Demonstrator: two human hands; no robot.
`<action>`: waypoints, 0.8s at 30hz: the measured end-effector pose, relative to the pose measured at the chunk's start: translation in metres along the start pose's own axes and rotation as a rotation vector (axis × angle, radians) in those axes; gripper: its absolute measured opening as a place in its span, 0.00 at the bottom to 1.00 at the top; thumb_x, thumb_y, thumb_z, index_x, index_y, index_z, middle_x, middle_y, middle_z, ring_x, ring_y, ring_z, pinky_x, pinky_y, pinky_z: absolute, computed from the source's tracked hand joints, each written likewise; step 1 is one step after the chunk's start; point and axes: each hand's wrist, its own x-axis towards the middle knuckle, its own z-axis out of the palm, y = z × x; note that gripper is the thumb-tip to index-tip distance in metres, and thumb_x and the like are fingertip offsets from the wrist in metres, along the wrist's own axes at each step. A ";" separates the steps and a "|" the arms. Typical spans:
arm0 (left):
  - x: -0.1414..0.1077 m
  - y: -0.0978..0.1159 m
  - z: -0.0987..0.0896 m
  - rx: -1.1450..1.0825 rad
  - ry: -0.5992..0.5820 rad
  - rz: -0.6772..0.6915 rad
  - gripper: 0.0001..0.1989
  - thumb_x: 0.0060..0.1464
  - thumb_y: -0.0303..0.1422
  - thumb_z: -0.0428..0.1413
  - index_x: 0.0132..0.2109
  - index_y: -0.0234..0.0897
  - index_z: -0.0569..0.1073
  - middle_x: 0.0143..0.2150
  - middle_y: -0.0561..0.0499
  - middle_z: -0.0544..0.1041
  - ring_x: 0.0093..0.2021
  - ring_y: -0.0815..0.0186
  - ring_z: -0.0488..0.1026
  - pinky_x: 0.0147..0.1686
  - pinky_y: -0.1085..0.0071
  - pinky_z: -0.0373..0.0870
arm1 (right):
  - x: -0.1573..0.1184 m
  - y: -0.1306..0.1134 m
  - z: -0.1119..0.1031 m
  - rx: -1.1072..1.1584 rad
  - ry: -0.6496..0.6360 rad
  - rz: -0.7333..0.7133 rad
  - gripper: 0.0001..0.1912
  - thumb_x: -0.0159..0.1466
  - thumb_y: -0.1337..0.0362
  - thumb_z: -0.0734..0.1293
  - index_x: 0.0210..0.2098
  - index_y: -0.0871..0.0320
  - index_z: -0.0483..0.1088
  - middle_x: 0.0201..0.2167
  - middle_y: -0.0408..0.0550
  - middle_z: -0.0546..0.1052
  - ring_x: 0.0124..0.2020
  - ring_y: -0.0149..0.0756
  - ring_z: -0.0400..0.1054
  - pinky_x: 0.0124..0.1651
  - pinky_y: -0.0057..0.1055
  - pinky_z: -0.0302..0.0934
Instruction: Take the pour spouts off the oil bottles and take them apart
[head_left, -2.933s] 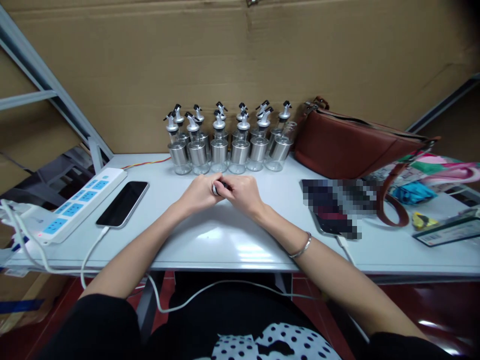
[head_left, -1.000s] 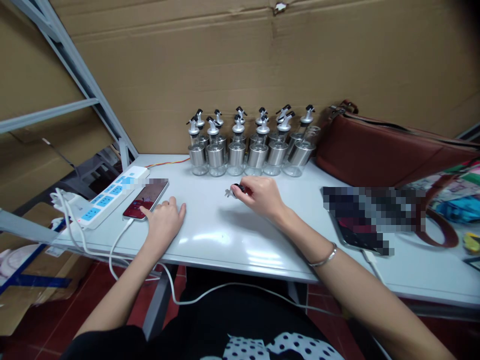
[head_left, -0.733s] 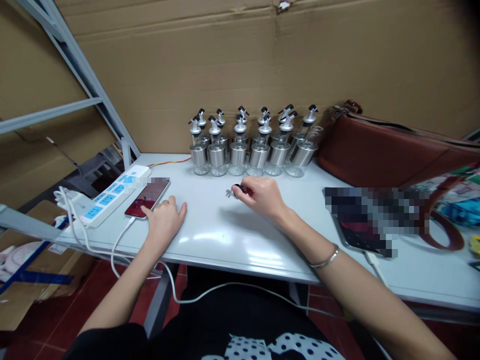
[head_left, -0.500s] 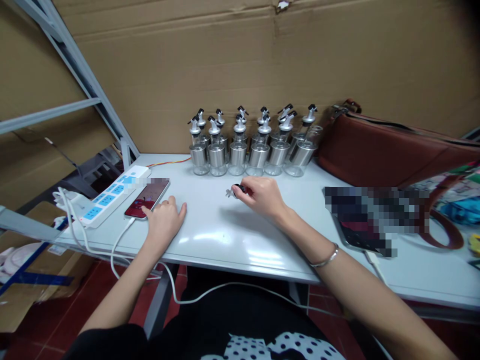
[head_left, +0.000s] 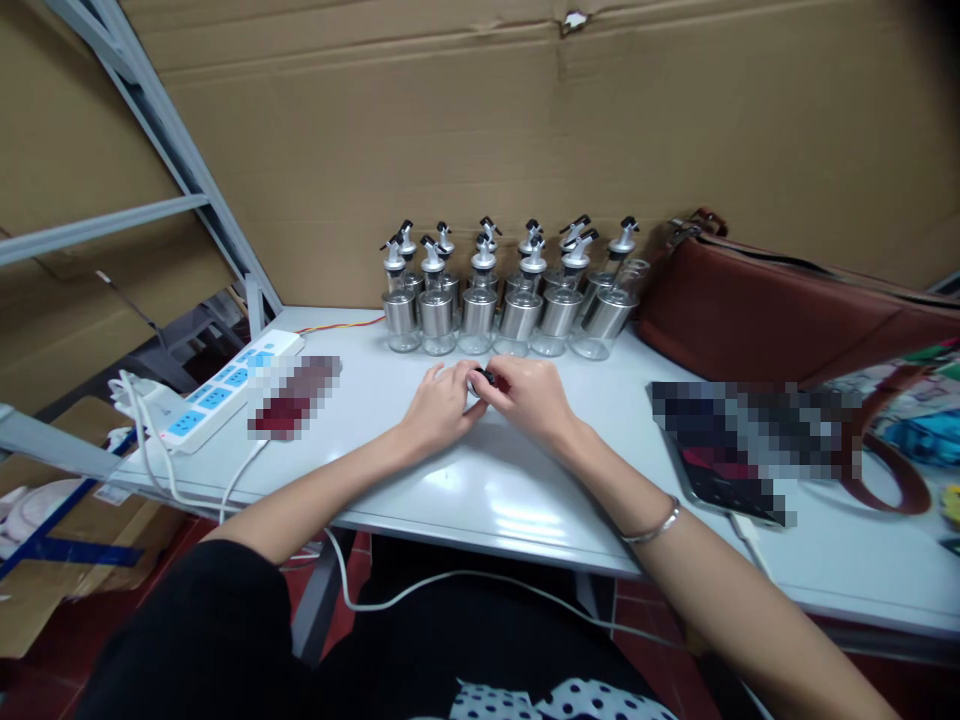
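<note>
Since fingers cover most of it, the small black object (head_left: 486,376) shows only as a dark bit over the middle of the table (head_left: 375,385); can't tell its long axis or which way it points. Right hand (head_left: 534,392) grips it, thumb and bent forefinger pinched; left hand (head_left: 439,412) meets it from the left, fingertips at the object, can't tell if gripping. Upright glass-and-steel bottles (head_left: 478,316) with spouts stand in two rows just beyond, blocking the far side. Brown handbag (head_left: 780,312) far right, phone (head_left: 720,480) nearer on the right. Left: power strip (head_left: 217,392), pixelated phone-like item (head_left: 296,395) beside it. White cable (head_left: 450,577) runs below the near edge.
</note>
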 end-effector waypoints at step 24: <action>0.010 -0.015 -0.008 -0.867 -0.207 -0.165 0.06 0.36 0.26 0.54 0.27 0.31 0.72 0.25 0.56 0.71 0.30 0.69 0.67 0.33 0.75 0.63 | -0.002 -0.007 0.012 -0.015 -0.170 -0.211 0.11 0.66 0.63 0.57 0.32 0.61 0.66 0.29 0.49 0.71 0.28 0.33 0.62 0.31 0.29 0.55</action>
